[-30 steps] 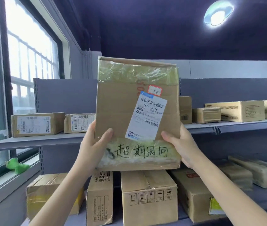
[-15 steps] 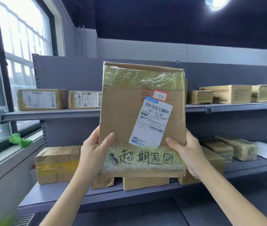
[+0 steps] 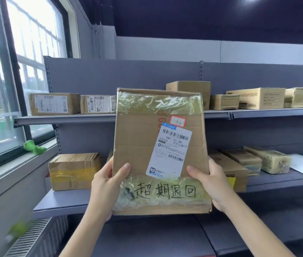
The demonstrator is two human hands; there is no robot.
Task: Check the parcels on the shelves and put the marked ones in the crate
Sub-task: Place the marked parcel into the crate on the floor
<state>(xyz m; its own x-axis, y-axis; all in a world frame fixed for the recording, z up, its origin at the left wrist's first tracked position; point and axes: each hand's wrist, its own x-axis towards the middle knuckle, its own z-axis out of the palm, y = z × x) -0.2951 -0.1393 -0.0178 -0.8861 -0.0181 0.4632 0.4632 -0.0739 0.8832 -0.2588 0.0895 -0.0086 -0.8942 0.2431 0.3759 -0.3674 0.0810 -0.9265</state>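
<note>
Both hands hold up a flat brown cardboard parcel (image 3: 143, 145), upright, in front of the grey metal shelving, at about the level between the two shelves. Left hand (image 3: 106, 186) grips the parcel's lower left edge, thumb on the front face, fingers curled behind it. Right hand (image 3: 211, 184) grips the lower right edge the same way, thumb lying across the front just under the white barcode shipping label (image 3: 169, 151). Small red-bordered sticker (image 3: 177, 121) sits just above that label. Yellowish clear tape bands run across the parcel's top and bottom; black handwritten characters (image 3: 165, 191) are on the bottom band, between the two thumbs.

Upper grey shelf (image 3: 63, 119) carries two labelled brown boxes (image 3: 54, 103) on the left, more brown boxes (image 3: 258, 98) on the right. Lower grey shelf (image 3: 59, 201) has a brown box with yellow tape (image 3: 73, 170) on the left and several tape-wrapped parcels (image 3: 269, 161) on the right. Large window (image 3: 17, 71) on the left, a green soft object (image 3: 34, 147) on its sill. No crate in view.
</note>
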